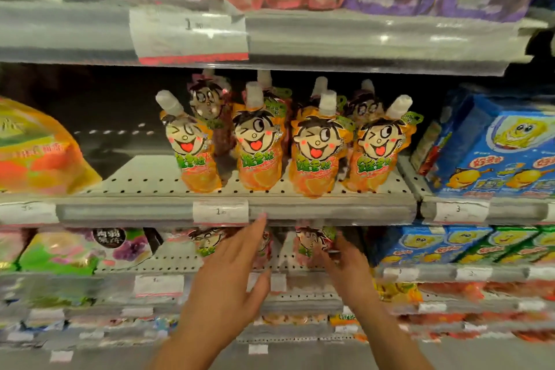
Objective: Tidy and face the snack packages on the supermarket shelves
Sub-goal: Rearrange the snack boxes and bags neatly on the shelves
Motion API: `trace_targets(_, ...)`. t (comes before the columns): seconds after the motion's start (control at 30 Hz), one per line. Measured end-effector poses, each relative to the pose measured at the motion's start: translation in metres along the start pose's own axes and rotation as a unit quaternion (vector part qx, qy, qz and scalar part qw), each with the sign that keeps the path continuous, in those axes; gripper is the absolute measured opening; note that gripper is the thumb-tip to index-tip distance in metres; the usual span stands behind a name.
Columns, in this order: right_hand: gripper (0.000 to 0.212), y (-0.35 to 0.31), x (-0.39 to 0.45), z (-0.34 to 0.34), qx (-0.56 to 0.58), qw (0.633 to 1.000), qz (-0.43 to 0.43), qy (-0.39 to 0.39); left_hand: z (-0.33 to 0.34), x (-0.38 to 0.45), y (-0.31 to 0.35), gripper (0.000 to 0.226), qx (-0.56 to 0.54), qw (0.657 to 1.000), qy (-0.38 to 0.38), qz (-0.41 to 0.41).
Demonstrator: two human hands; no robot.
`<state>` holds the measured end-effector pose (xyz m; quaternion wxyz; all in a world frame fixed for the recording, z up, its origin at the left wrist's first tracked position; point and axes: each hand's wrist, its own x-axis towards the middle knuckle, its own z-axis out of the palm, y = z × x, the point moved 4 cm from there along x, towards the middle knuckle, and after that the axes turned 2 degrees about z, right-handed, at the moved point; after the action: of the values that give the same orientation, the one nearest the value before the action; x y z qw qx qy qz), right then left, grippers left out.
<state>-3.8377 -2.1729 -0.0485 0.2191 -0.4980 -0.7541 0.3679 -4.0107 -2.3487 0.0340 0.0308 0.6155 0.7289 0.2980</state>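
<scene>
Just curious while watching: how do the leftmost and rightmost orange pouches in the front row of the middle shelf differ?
The leftmost orange pouch leans left, its cap pointing up-left; the rightmost orange pouch leans right, cap pointing up-right. The leftmost stands apart from its neighbour; the rightmost crowds against its neighbour. Both show the same winking cartoon face and white cap, facing forward.

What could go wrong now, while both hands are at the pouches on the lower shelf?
1. The right hand touches a pink pouch under the shelf edge; pulling it up may catch its top there.
2. The open left hand is close to another pink pouch and may knock it over.
3. The leftmost orange pouch above leans already; a bump on the shelf might tip it.
</scene>
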Motion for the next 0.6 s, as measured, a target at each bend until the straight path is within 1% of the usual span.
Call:
trace_targets(0.07,0.054,0.004,-0.009,0.0,-0.015,0.999,0.011,0.034,0.0,0.002,-0.005,0.081,0.006,1.0,-0.002,0.019)
trace_targets(0.1,0.052,0.006,-0.015,-0.001,-0.02,0.999,0.016,0.041,0.0,0.003,-0.007,0.083,0.013,1.0,-0.004,0.029)
trace_targets(0.17,0.029,0.002,-0.031,-0.005,-0.032,0.998,0.033,0.044,0.005,0.004,-0.011,0.089,0.026,0.999,-0.012,0.035)
trace_targets(0.2,0.023,0.0,-0.04,-0.007,-0.042,0.998,0.032,0.044,0.007,0.004,-0.012,0.091,0.032,0.999,-0.013,0.036)
trace_targets(0.3,0.031,0.005,-0.064,-0.022,-0.07,0.996,0.018,0.049,0.005,0.003,-0.006,0.093,0.016,0.999,-0.002,0.037)
trace_targets(0.37,0.034,0.007,-0.073,-0.037,-0.066,0.996,0.013,0.053,0.007,0.002,-0.003,0.095,0.01,0.999,0.014,0.036)
trace_targets(0.4,0.033,0.007,-0.076,-0.044,-0.058,0.997,0.011,0.048,0.009,0.001,-0.003,0.096,0.006,0.999,0.021,0.035)
trace_targets(0.43,0.031,0.006,-0.078,-0.051,-0.058,0.997,0.003,0.045,0.012,0.0,-0.002,0.098,0.003,1.0,0.012,0.023)
trace_targets(0.5,0.029,-0.003,-0.082,-0.068,-0.051,0.997,-0.014,0.053,0.013,0.0,0.002,0.106,0.035,0.999,0.008,0.01)
trace_targets(0.6,0.027,-0.021,-0.089,-0.094,-0.006,0.997,-0.04,0.06,0.011,0.0,0.006,0.113,0.055,0.998,0.033,-0.018)
